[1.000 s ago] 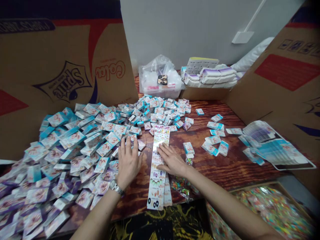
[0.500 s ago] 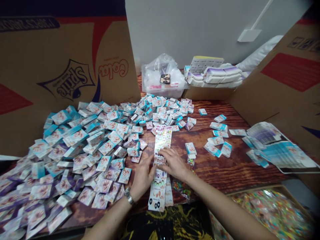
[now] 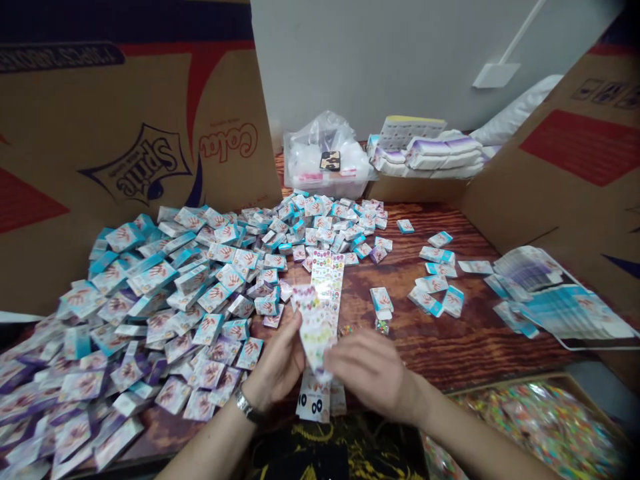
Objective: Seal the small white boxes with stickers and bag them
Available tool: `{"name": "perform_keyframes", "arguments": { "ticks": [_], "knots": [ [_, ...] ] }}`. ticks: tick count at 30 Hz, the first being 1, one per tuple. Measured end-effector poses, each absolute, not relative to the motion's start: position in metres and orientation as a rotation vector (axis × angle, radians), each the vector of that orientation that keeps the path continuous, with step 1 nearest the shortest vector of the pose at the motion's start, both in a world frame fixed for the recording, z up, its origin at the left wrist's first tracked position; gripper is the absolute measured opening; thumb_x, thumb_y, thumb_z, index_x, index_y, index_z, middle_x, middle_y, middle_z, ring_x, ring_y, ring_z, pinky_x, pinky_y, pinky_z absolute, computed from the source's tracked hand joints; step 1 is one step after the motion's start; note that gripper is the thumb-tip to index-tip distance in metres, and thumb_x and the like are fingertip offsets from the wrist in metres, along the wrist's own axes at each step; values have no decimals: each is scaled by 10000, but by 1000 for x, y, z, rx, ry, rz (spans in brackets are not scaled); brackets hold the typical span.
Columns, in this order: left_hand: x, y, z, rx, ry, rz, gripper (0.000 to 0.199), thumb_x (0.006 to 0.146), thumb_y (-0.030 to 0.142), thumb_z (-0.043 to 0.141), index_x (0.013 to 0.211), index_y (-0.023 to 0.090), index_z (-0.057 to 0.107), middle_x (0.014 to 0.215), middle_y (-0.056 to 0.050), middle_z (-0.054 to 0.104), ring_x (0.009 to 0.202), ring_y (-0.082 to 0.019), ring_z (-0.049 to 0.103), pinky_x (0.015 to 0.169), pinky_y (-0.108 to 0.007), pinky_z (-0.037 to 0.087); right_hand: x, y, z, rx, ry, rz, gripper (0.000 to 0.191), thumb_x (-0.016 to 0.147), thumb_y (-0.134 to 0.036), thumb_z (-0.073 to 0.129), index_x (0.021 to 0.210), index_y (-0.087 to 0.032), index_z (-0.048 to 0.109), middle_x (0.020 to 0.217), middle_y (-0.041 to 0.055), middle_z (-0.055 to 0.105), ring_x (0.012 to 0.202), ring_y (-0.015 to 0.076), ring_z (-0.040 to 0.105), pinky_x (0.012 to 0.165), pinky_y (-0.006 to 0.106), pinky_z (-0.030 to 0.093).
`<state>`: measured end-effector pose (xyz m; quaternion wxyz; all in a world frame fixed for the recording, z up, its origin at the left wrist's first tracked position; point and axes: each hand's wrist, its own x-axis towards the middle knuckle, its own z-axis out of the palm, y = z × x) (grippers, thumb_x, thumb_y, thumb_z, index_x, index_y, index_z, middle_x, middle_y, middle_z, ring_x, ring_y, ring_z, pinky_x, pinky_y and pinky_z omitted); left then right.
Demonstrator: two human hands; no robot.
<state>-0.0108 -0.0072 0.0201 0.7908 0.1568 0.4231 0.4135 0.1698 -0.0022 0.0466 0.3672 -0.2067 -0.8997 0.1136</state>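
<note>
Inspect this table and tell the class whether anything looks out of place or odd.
A printed sticker strip between the left hand and right hand looks odd: one part is bent up off the wooden table, while the rest lies flat.

A pale grey wall (image 3: 370,60) rises at the far side, with a white wall bracket (image 3: 496,76) fixed on it. Flattened cardboard boxes printed with Sprite and cola logos stand upright at the left (image 3: 100,133) and right (image 3: 565,200), flanking a reddish-grained wooden tabletop (image 3: 450,360).
</note>
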Motion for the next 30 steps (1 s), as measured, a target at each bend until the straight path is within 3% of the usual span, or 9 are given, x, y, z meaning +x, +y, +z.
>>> {"name": "perform_keyframes", "arguments": {
  "ticks": [4,9,13,17,22,24,27,30],
  "knots": [
    [-6,1,15,365,1036,942,406,824,434,580,1121,165,517,896,-84,675,755,-211,654,747,-368,505,167,-23,53,-413,-2468,402,140,911,-139,494,936,-148,631,794,26,688,731,130,601,642,259,468],
    [-11,-8,13,972,1076,870,449,836,538,493,1043,156,607,980,-79,657,966,-246,581,869,-358,442,173,5,48,-836,-2139,455,145,913,-162,489,994,-171,610,807,38,668,709,138,587,640,277,474],
    [-13,-17,13,1350,1027,651,342,785,444,606,952,146,619,914,-49,650,917,-233,566,858,-355,438,173,28,35,-983,-2047,379,127,914,-179,499,974,-173,611,812,48,670,723,154,604,654,287,487],
    [-5,-17,8,851,1006,792,255,807,363,594,960,159,593,929,-56,643,842,-203,611,787,-344,473,170,19,30,-864,-2135,150,215,913,-130,476,1086,-156,601,929,89,678,856,182,610,732,316,488],
    [-2,-11,11,436,703,911,351,577,71,681,916,154,645,866,-33,659,798,-148,606,735,-233,450,165,-5,26,-689,-2421,-166,272,911,-120,445,1133,-91,600,1068,119,664,973,242,582,813,383,463],
    [-2,-9,14,422,636,886,346,555,69,682,892,146,665,847,-36,660,805,-148,599,755,-234,443,166,-7,21,-697,-2424,-188,262,911,-117,444,1115,-96,606,1067,116,663,973,244,573,827,393,458],
    [1,-7,14,468,748,922,199,700,223,689,882,144,674,867,-50,661,809,-152,588,760,-253,440,169,-4,17,-760,-2403,56,238,923,-121,427,1072,-145,612,948,84,667,882,197,575,763,332,480],
    [7,-8,9,580,898,938,250,790,356,645,905,136,671,872,-60,659,754,-145,573,695,-250,443,172,-2,16,-963,-2269,536,196,939,-164,425,1045,-185,588,870,50,617,822,158,567,710,271,492]
  ]
}}
